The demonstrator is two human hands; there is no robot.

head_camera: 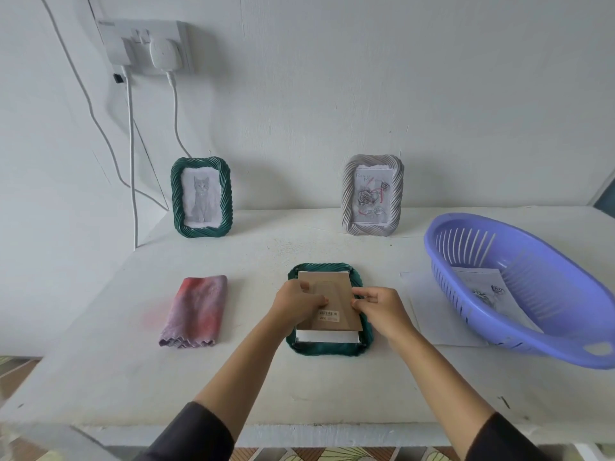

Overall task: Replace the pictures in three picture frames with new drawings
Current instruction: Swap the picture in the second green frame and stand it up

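Cloth (pixel 194 311) left of face-down frame (pixel 327 309)

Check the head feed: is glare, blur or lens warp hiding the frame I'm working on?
Head view: soft even light, no glare on the face-down green frame or its backing board; head view centre sharp, label print too small to read; head view edges bow the table and purple basket, bottom corners smear.

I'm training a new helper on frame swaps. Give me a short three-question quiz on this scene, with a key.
1. True or false: the left hand and right hand hold the cardboard backing of a face-down green frame.
2. What lies in the purple basket? A mug; B drawing sheet; C scissors.
3. How many frames stand upright?
Key: 1 true; 2 B; 3 two, the cat frame and the rose frame.
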